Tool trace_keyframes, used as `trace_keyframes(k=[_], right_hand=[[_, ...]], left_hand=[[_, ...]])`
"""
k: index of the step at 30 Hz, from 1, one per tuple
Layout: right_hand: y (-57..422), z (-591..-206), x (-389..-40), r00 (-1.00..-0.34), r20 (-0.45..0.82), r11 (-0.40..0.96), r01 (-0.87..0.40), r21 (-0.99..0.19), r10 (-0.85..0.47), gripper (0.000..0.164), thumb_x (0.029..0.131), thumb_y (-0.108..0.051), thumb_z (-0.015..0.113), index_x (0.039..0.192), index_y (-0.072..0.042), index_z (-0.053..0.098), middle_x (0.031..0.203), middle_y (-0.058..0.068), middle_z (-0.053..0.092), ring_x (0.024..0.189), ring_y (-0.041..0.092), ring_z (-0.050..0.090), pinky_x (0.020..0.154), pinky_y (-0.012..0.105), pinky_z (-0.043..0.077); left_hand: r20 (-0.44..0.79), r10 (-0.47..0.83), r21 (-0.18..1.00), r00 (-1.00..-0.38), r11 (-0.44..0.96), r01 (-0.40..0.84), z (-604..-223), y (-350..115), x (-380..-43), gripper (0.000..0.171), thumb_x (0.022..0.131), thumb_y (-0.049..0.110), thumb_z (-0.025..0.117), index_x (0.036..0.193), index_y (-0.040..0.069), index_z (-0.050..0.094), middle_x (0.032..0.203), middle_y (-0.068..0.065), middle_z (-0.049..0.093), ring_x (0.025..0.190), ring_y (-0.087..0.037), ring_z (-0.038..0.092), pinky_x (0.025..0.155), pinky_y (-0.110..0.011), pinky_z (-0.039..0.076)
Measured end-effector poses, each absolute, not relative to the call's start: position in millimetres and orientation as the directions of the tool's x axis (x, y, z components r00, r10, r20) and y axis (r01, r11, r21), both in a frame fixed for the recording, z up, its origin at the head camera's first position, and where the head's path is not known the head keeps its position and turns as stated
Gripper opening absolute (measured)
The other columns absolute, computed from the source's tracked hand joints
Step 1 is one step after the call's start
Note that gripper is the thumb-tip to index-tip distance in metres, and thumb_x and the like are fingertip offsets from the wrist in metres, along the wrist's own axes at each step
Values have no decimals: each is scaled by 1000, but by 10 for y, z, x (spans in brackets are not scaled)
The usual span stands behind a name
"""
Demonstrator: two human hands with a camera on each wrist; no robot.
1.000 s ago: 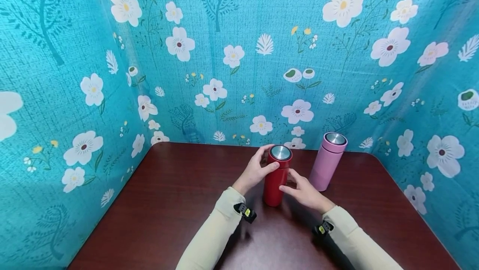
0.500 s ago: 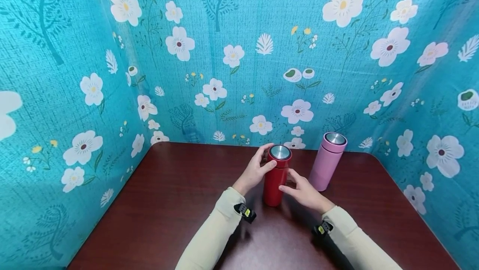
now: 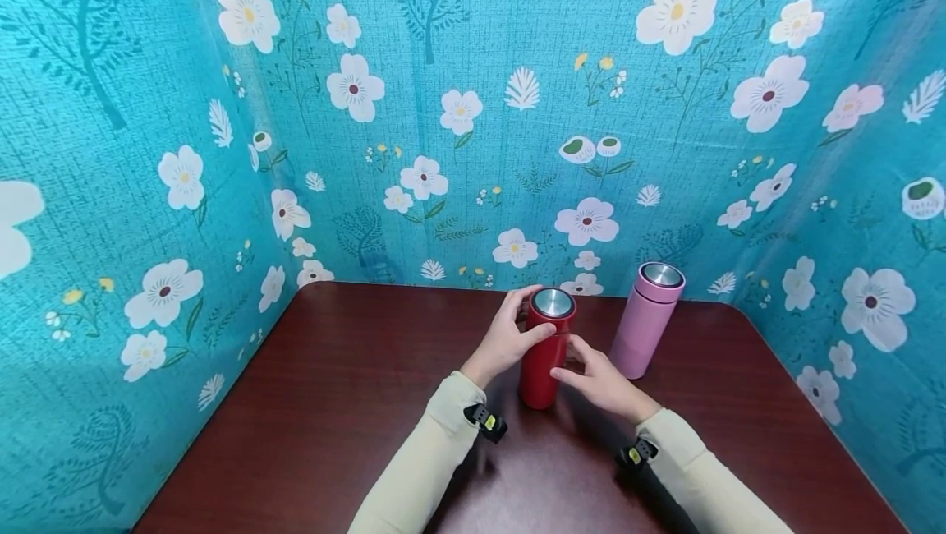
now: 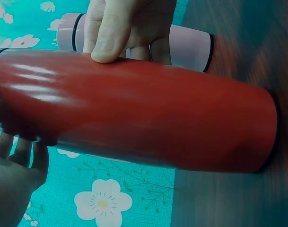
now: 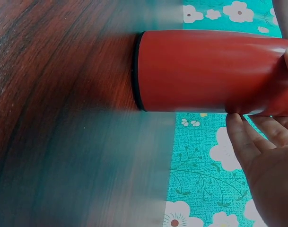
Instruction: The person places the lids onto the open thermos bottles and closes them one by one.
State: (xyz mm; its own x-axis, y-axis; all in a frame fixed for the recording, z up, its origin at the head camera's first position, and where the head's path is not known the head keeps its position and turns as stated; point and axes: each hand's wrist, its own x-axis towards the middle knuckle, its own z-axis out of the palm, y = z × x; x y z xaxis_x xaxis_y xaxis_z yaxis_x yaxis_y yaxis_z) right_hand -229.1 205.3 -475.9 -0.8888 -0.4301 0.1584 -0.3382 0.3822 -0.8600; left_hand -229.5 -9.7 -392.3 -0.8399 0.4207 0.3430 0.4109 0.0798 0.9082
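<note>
A red vacuum flask (image 3: 542,378) with a round silver-topped lid (image 3: 553,303) stands upright on the table in the head view. My left hand (image 3: 503,345) grips it at the lid from the left, thumb across the front and fingers behind. From the right, my right hand (image 3: 608,384) holds the body lower down, its thumb on the front. In the left wrist view the red body (image 4: 148,113) runs across the picture, with the right hand (image 4: 129,28) above it. The right wrist view has the right-hand fingers (image 5: 234,130) touching the body's side; the lid is out of that view.
A pink flask (image 3: 645,337) of the same shape stands behind the right hand. Dark reddish-brown wood forms the table (image 3: 355,386). Turquoise flowered cloth (image 3: 458,156) rises along its back and both sides. Each sleeve cuff carries a black wrist camera (image 3: 485,421).
The left thumb drew back leftward on the lid, then moved right and slightly down across its front. My right hand and both flasks have kept their places.
</note>
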Motion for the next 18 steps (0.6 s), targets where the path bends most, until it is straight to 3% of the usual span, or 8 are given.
trace_keyframes(k=[7,13,18], right_hand=[[2047,-4769,-2302,-892,159,388,-337,-858,-423,60,87,-35,68,138,-26,38,132,1,53,120,24,52,93,46,45],[2044,-4763,-2293,-896,146,395,-325,-859,-420,62,87,-36,68,139,-25,37,134,2,52,120,26,51,93,47,45],[2043,-4750,-2290,-886,160,385,-344,-856,-436,61,88,-33,67,139,-22,36,134,6,52,121,29,50,93,48,44]], left_hand=[[358,428,902,-830,72,426,-3903,-124,-2280,61,90,13,62,143,6,32,130,-12,48,117,-23,46,94,-35,44],[414,471,874,-779,33,485,-3929,-136,-2275,55,94,8,52,143,-1,28,130,-20,48,119,-29,46,98,-40,41],[393,453,885,-800,51,463,-4026,-105,-2349,63,92,19,60,145,6,29,131,-14,48,118,-24,47,93,-35,45]])
